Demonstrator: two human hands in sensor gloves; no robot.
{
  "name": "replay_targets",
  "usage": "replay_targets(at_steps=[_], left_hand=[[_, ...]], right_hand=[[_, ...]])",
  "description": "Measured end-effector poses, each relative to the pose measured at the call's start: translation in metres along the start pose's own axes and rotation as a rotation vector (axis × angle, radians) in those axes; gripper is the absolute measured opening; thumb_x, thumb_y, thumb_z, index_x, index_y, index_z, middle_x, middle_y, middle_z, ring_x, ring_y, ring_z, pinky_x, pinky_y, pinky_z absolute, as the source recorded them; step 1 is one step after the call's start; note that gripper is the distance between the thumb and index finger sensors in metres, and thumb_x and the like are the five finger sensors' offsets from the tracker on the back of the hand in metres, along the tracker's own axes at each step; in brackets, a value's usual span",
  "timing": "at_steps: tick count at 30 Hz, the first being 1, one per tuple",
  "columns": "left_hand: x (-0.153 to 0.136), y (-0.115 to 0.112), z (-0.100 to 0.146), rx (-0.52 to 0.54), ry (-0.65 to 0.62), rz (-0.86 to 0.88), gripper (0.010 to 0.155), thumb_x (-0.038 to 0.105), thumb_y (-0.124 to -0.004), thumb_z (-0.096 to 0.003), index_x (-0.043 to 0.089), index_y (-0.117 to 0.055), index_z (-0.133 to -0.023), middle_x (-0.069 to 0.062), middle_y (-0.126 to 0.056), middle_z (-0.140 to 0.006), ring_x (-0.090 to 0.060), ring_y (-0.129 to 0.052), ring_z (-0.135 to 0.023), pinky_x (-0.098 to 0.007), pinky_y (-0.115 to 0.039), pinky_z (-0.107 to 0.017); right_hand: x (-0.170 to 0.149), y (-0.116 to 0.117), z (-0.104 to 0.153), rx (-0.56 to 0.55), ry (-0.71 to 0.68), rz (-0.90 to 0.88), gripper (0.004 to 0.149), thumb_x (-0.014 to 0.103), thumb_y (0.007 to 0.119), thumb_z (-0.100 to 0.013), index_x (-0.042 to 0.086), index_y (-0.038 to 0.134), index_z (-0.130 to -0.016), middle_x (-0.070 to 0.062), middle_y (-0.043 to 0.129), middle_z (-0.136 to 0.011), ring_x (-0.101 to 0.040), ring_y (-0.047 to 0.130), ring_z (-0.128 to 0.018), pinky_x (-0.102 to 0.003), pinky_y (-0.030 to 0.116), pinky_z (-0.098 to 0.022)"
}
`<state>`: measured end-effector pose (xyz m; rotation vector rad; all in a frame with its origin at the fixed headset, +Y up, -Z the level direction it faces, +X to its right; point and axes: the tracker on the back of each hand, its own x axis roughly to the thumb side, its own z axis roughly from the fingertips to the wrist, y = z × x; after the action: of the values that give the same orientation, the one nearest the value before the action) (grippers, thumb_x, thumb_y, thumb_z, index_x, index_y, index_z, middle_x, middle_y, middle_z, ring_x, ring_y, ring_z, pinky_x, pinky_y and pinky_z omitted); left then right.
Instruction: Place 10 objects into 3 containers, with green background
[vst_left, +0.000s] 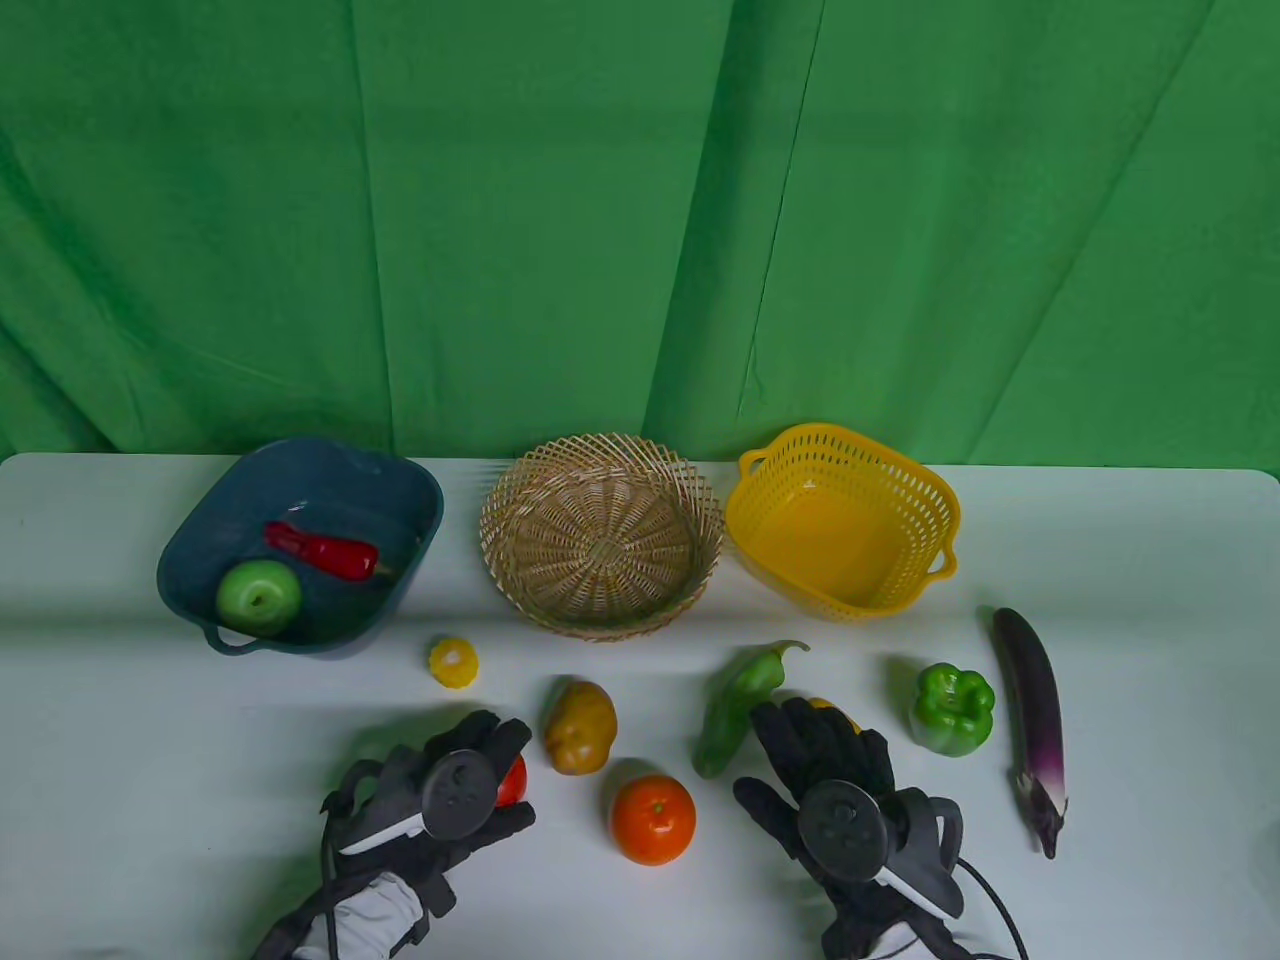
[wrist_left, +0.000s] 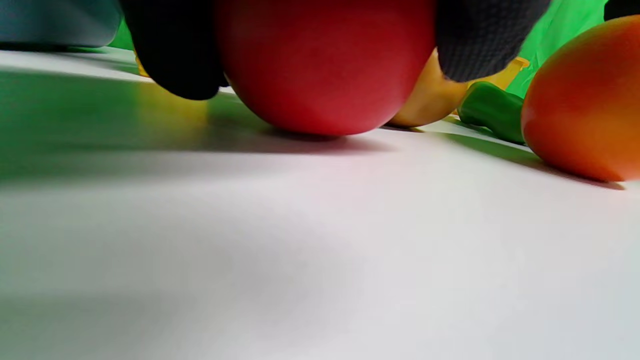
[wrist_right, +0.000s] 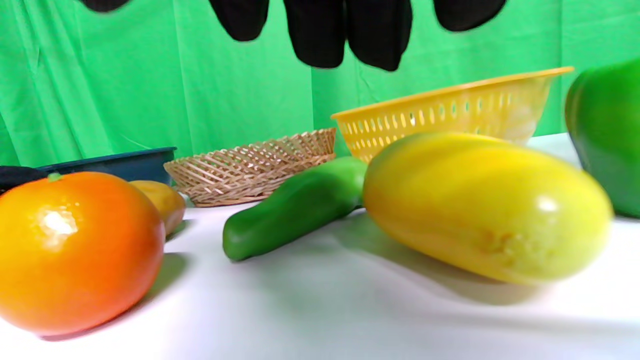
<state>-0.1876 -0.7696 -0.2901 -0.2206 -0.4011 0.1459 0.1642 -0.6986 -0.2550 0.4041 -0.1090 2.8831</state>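
Left hand (vst_left: 440, 790) sits low on the table (vst_left: 120, 720), near the front edge. I see its fingers (wrist_left: 175, 50) wrapped around a red round fruit (wrist_left: 325, 65); left wrist view shows the fruit's underside touching the table surface, a glove finger on each side of it. From the table view only a sliver of red shows past the glove.

Right hand (vst_left: 830, 790) is above a yellow oblong fruit (wrist_right: 485, 205). Right wrist view: fingertips (wrist_right: 315, 30) hang spread out above it, not touching; the fruit lies on the table. I read this hand as spread and holding nothing.

Containers along the back of the table, left to right:
- dark blue tub (vst_left: 400, 490), holding a green apple (vst_left: 258, 595) and a red chili (vst_left: 325, 550)
- wicker basket (vst_left: 600, 535)
- yellow perforated basket (vst_left: 840, 520)

Loose items on the table:
- small yellow corn piece (vst_left: 453, 662), just in front of the tub
- potato (vst_left: 580, 727), just right of the left hand
- orange (vst_left: 653, 818), in front of the potato, between the two hands
- long green pepper (vst_left: 738, 705), just left of the right hand's fingers
- green bell pepper (vst_left: 952, 708), right of the right hand
- purple eggplant (vst_left: 1030, 720), farthest right, lying lengthwise front to back
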Motion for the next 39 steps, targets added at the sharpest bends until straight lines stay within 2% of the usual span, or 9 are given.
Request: replay_targets(at_steps=[6, 10, 17, 24, 34, 39], left_hand=[[-0.009, 0.007, -0.001, -0.049, -0.026, 0.069, 0.082, 0.062, -0.073, -0.0505, 0.028, -0.039, -0.116, -0.023, -0.053, -0.116, -0.046, -0.076, -0.097, -0.049, -0.079, -0.063], [-0.014, 0.016, 0.002, -0.028, -0.026, 0.061, 0.082, 0.062, -0.074, -0.0503, 0.028, -0.039, -0.116, -0.023, -0.053, -0.117, -0.046, -0.076, -0.098, -0.049, -0.078, -0.063], [-0.029, 0.045, 0.006, 0.092, -0.018, 0.089, 0.082, 0.062, -0.074, -0.05, 0.028, -0.039, -0.116, -0.023, -0.052, -0.117, -0.046, -0.074, -0.099, -0.049, -0.078, -0.064], [-0.051, 0.077, 0.007, 0.265, 0.025, 0.131, 0.082, 0.062, -0.074, -0.0496, 0.03, -0.039, -0.116, -0.021, -0.052, -0.118, -0.045, -0.073, -0.1, -0.049, -0.078, -0.065], [-0.095, 0.114, 0.0, 0.448, 0.211, 0.093, 0.082, 0.063, -0.074, -0.0487, 0.031, -0.039, -0.116, -0.02, -0.051, -0.118, -0.044, -0.073, -0.101, -0.048, -0.078, -0.065], [-0.111, 0.126, -0.007, 0.452, 0.34, -0.018, 0.082, 0.063, -0.074, -0.0487, 0.032, -0.038, -0.115, -0.019, -0.051, -0.118, -0.043, -0.073, -0.101, -0.048, -0.077, -0.066]], right_hand=[[-0.002, 0.0, 0.0, 0.002, 0.007, -0.006, 0.072, 0.065, 0.053, -0.056, 0.029, 0.041, -0.117, -0.016, 0.052, -0.123, -0.048, 0.053, -0.109, -0.072, 0.041, -0.077], [-0.002, 0.0, -0.001, 0.005, 0.012, -0.005, 0.072, 0.065, 0.053, -0.056, 0.029, 0.041, -0.117, -0.016, 0.052, -0.123, -0.048, 0.053, -0.109, -0.072, 0.04, -0.077], [-0.003, 0.001, -0.001, 0.017, 0.021, -0.001, 0.072, 0.065, 0.053, -0.056, 0.029, 0.041, -0.117, -0.016, 0.052, -0.123, -0.048, 0.054, -0.108, -0.071, 0.041, -0.077], [-0.003, 0.001, -0.001, 0.021, 0.024, 0.01, 0.072, 0.065, 0.053, -0.056, 0.029, 0.041, -0.117, -0.016, 0.052, -0.123, -0.048, 0.053, -0.108, -0.072, 0.041, -0.077], [-0.002, 0.001, -0.001, 0.017, 0.025, 0.022, 0.072, 0.065, 0.053, -0.056, 0.029, 0.041, -0.117, -0.016, 0.052, -0.123, -0.048, 0.053, -0.108, -0.072, 0.041, -0.077], [-0.002, 0.001, -0.001, 0.017, 0.027, 0.026, 0.072, 0.065, 0.053, -0.056, 0.029, 0.041, -0.117, -0.016, 0.052, -0.123, -0.048, 0.053, -0.108, -0.072, 0.04, -0.077]])
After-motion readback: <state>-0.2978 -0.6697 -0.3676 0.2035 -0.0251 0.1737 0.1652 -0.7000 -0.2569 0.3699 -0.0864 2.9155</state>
